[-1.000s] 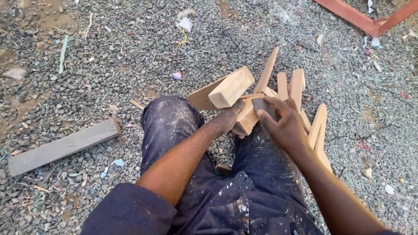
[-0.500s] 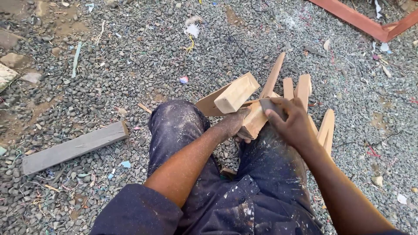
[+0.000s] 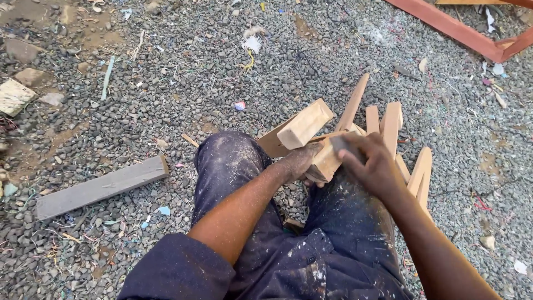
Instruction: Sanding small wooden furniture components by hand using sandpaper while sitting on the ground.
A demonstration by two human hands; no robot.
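Two hands meet on one block (image 3: 323, 161) at my knees, braced on my right thigh so it cannot slide. My left hand (image 3: 300, 161) clamps its near end from 9 o'clock, fingers wrapped tight. My right hand (image 3: 375, 166) presses a grey pad (image 3: 341, 143) flat on top, fingers closed over it. More cut pieces (image 3: 391, 125) fan out at 1 o'clock, a grey plank (image 3: 100, 186) lies at 9.

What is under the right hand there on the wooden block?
A grey sanding piece pokes out beneath the right hand, lying on the pale wooden block that the left hand steadies. The fingers cover most of it.
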